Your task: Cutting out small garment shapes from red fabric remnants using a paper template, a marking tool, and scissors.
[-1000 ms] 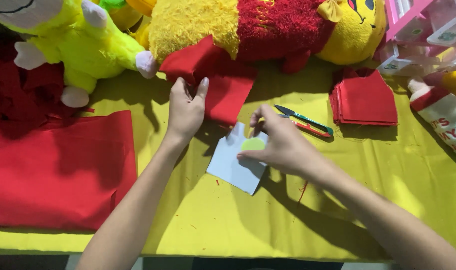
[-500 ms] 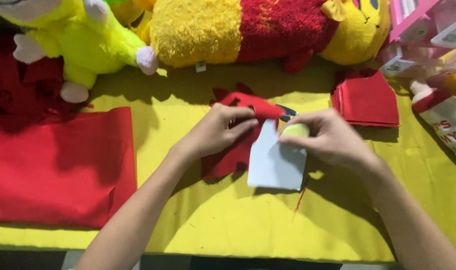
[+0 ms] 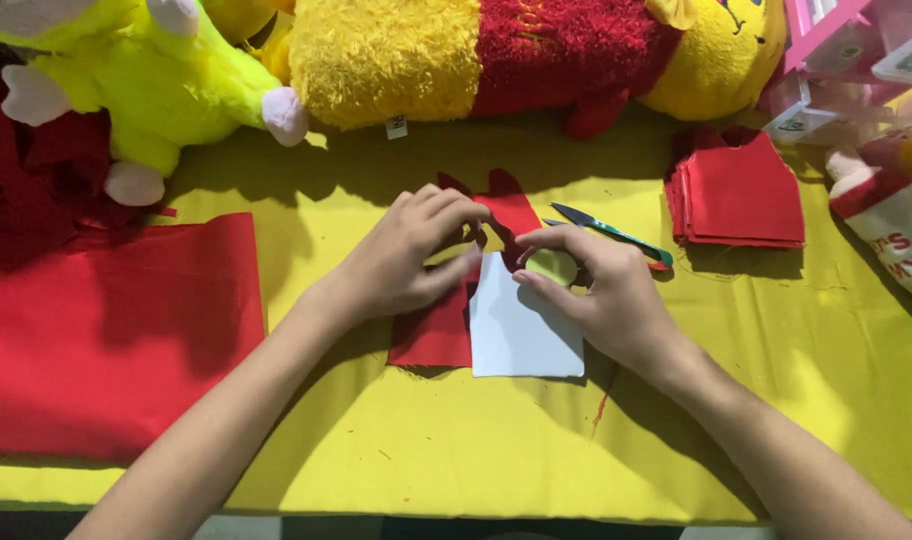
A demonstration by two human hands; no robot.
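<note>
The red felt piece (image 3: 441, 325) is lying mid-table on the yellow cloth (image 3: 456, 450), and we are pinning it down with our left hand (image 3: 406, 260), fingers curled on its top edge. Our right hand (image 3: 601, 295) is pressing a white paper template (image 3: 521, 330) over its right side, fingers closed on the paper's top. Green-handled scissors (image 3: 606, 232) are lying just behind; a folded red stack (image 3: 741, 195) is sitting farther right, plush toys (image 3: 476, 50) along the back.
</note>
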